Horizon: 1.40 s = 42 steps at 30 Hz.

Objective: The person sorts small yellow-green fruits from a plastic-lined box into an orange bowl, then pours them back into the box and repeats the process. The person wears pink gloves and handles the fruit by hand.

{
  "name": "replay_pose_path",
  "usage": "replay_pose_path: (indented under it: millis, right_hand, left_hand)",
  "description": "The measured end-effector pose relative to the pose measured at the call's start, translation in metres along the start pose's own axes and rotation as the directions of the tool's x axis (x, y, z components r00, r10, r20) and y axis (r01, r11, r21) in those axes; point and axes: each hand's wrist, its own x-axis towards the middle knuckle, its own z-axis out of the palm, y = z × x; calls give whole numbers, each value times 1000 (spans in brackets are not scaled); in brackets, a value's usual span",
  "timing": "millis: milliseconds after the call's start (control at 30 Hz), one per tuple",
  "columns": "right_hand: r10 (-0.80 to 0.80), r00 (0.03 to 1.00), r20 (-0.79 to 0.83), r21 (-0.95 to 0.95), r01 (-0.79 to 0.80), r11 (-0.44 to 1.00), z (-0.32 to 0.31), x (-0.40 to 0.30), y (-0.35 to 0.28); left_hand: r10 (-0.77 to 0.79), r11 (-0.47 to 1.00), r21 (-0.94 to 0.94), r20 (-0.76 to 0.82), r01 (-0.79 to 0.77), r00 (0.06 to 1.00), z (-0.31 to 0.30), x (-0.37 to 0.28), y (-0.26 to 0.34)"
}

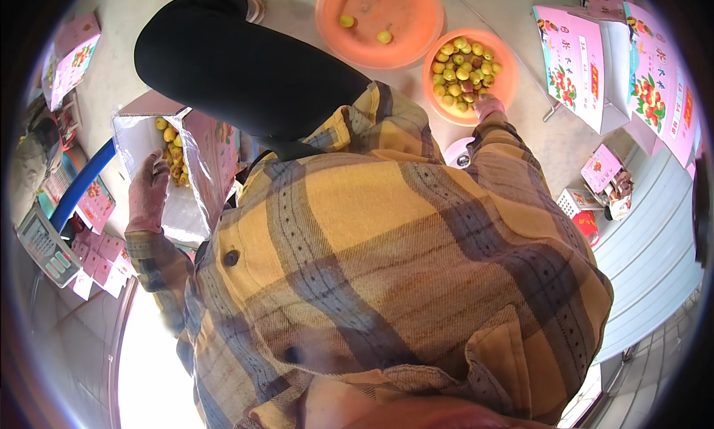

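My left hand (149, 197) is at the mouth of a lined pink cardboard box (215, 172) on the left, its fingertips near yellow-green fruits (175, 150) heaped inside; whether it grips one is not plain. At the upper right, my right hand (489, 106) reaches over the near rim of a small orange plastic basin (509, 72). Its fingertips touch the many yellow-green and brownish fruits (462, 72) there, and what they hold is hidden. A larger orange basin (379, 52) beside it, farther left, contains several scattered fruits (347, 20).
Pink printed cartons (574, 66) stand at the right. A digital scale (49, 245) with a blue post (83, 183) is at the far left, near small pink boxes (103, 261). A white perforated basket (577, 201) and a red bag (585, 227) lie at the right.
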Motion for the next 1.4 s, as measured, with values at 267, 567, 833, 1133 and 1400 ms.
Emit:
replay_pose_path:
  millis: [267,567,833,1133,1400]
  right_hand:
    - [312,950,31,112,-314,943,22,-10,-56]
    - [140,963,230,-523,1,853,7,-22,-89]
    - [142,986,-83,403,-98,910,17,5,-40]
    - [-86,992,-90,-109,76,991,-3,-52,-135]
    - [-46,977,208,-202,89,975,-11,-6,-126]
  left_hand:
    - [-25,999,-20,34,26,999,13,-9,25]
    - [-19,1000,16,28,18,999,7,-8,33]
    - [37,999,-8,16,-37,999,16,1,15]
    - [-71,997,3,27,71,997,16,-7,27]
    - [18,1000,3,-17,-18,1000,27,-5,10]
